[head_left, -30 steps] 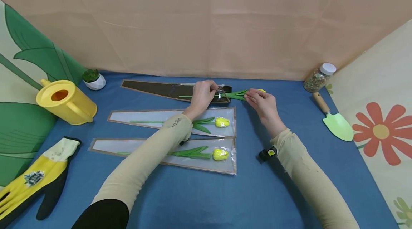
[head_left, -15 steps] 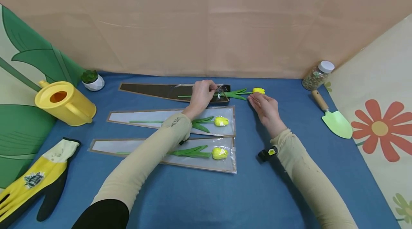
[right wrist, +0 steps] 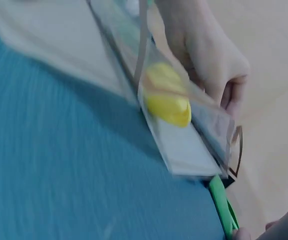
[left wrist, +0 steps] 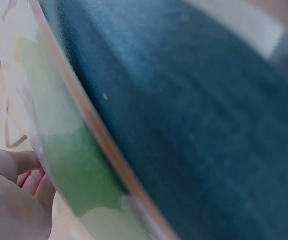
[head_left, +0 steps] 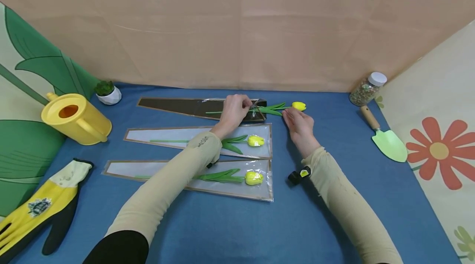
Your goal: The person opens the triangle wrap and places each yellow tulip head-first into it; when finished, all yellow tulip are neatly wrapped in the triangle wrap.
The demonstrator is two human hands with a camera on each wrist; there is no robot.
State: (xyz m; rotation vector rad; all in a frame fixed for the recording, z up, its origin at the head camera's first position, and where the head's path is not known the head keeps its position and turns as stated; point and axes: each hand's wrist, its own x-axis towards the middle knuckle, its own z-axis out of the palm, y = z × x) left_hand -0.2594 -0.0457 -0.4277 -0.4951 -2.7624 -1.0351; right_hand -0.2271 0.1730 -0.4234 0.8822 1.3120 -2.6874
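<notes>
In the head view, a dark flower sleeve (head_left: 167,103) with a clear front lies at the back of the cloth. A yellow tulip (head_left: 298,106) lies along it, its stem end inside and its bloom beyond the sleeve's right end. My left hand (head_left: 233,111) pinches the sleeve near its open mouth. My right hand (head_left: 299,127) holds the tulip below the bloom, fingertips at the leaf and stem. Green leaf (right wrist: 221,202) meets those fingertips in the right wrist view. Blurred in the left wrist view, a brown-edged sleeve (left wrist: 79,90) passes my left hand (left wrist: 14,195).
Two white-backed sleeves, the middle one (head_left: 141,134) and the front one (head_left: 263,192), each hold a yellow tulip beneath my left arm. A watering can (head_left: 76,117), small potted plant (head_left: 108,92) and garden glove (head_left: 48,206) lie left. A jar (head_left: 365,90) and trowel (head_left: 389,144) are right.
My right hand slid right along the tulip, uncovering the bloom, and came back left to the leaf and stem. My left hand stays at the sleeve's mouth.
</notes>
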